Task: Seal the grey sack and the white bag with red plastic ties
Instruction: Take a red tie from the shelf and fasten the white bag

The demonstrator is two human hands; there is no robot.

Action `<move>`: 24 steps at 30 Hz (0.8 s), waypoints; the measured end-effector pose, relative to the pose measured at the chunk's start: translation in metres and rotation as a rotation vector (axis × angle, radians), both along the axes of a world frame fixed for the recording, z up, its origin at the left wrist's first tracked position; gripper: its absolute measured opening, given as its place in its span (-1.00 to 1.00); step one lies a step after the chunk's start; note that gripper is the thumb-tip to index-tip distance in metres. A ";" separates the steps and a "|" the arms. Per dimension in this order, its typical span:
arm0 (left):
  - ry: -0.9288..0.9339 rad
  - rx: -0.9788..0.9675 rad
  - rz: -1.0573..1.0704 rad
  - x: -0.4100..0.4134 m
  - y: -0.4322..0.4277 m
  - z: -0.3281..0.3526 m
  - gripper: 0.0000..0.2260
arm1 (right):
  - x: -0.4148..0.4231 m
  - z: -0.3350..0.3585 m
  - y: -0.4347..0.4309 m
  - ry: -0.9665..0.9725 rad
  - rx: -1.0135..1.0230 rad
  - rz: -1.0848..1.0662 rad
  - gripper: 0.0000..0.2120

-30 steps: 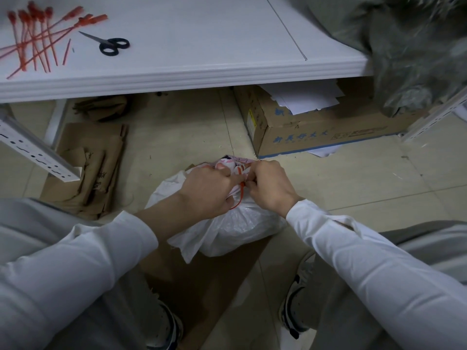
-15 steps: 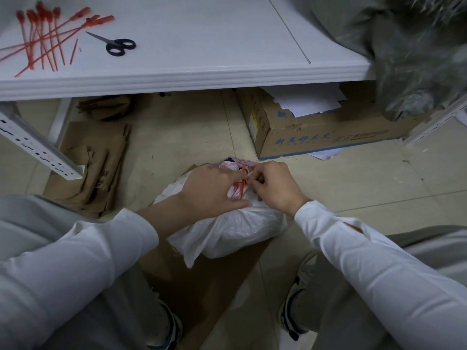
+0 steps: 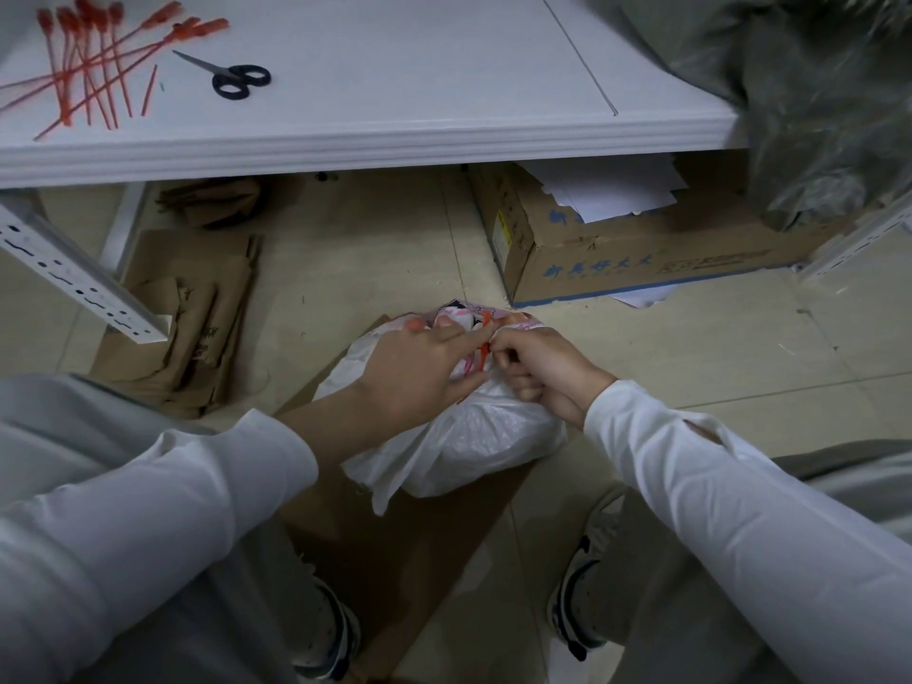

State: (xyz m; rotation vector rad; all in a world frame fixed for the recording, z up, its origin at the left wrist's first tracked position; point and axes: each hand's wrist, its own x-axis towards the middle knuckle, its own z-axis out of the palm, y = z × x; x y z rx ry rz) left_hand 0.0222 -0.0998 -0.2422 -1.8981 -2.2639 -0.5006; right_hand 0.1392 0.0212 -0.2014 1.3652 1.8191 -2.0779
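Blue Chinese characters run along the cardboard box's (image 3: 617, 254) side, too blurred to read

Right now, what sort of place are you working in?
Probably a storeroom or packing area: a white metal-framed shelf holds spare red ties and scissors, and a cardboard box of papers and flattened cardboard lie on the tiled floor beneath.
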 end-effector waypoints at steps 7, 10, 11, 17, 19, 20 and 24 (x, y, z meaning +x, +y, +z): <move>0.057 0.057 0.017 -0.003 0.002 0.010 -0.68 | 0.004 -0.009 -0.008 0.074 0.014 -0.160 -0.73; 0.073 0.059 0.022 -0.005 0.004 0.012 -0.70 | 0.007 -0.009 -0.007 0.073 0.006 -0.165 -0.72; 0.066 0.053 0.019 -0.004 0.004 0.012 -0.69 | 0.008 -0.008 -0.006 0.054 0.018 -0.149 -0.72; 0.017 0.079 -0.035 -0.006 0.003 0.011 -0.72 | 0.009 -0.002 -0.004 -0.006 0.084 -0.046 -0.80; 0.024 0.085 -0.036 -0.004 0.003 0.011 -0.70 | 0.009 0.000 -0.004 0.030 0.065 -0.095 -0.80; 0.031 0.083 -0.040 -0.003 0.003 0.011 -0.69 | 0.008 0.001 -0.004 0.037 0.058 -0.113 -0.82; 0.023 0.087 -0.049 0.000 0.003 0.011 -0.65 | 0.005 0.003 -0.004 -0.013 -0.077 -0.157 -0.92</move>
